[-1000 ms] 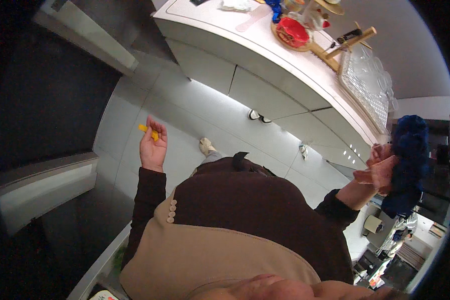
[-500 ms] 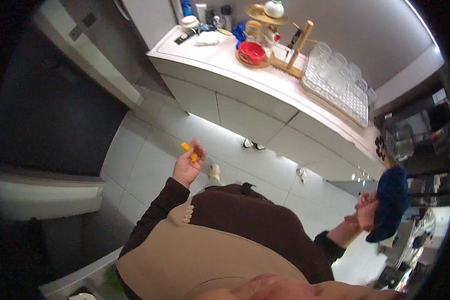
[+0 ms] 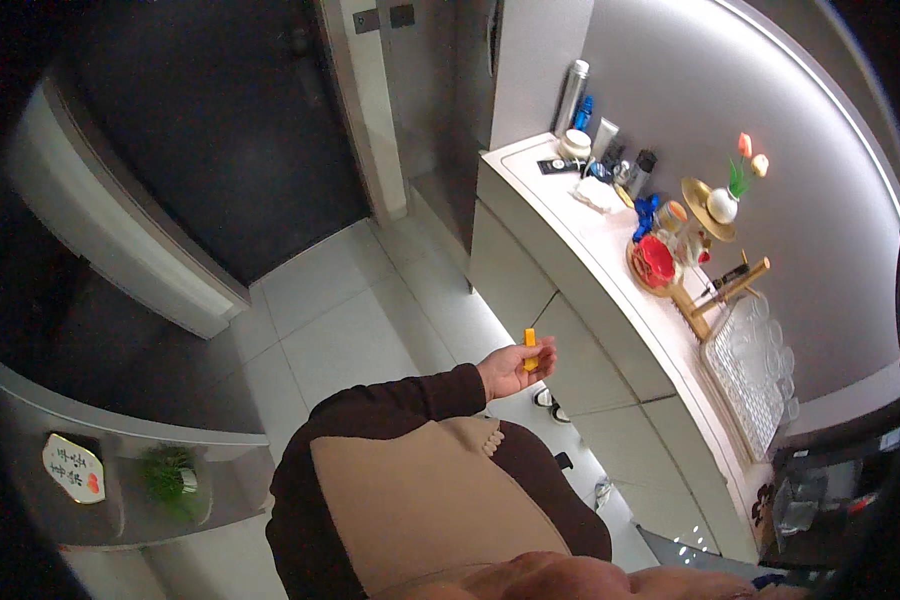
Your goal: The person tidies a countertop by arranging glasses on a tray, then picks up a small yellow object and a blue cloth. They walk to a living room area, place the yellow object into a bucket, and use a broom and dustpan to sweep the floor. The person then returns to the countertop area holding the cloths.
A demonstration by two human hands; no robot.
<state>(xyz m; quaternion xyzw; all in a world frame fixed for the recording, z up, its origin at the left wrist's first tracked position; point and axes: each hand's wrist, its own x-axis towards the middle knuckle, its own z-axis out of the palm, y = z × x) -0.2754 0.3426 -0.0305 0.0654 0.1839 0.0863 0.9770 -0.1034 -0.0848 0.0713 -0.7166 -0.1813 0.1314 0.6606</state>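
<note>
My left hand (image 3: 505,372) reaches out in front of my body, its fingers closed round a small yellow bar-shaped object (image 3: 530,338). One end of the yellow object sticks up past the thumb; its exact kind is not plain. The hand is in the air over the floor, near the white cabinet fronts (image 3: 595,350), apart from them. My right hand is out of the picture. A scrap of dark blue (image 3: 767,580) shows at the lower right edge.
On the curved white counter (image 3: 570,215) stand bottles, a jar, a red bowl (image 3: 654,261), a gold stand with a flower vase (image 3: 722,206) and a clear tray (image 3: 740,385) of glasses. A dark door (image 3: 210,130) and a shelf with a plant (image 3: 165,478) lie left. Shoes (image 3: 550,405) sit under the cabinet.
The view has swung to the left, so the counter now lies right. My left hand still holds the yellow object, now nearer the cabinet. My right hand, holding a dark blue soft item, has left view.
</note>
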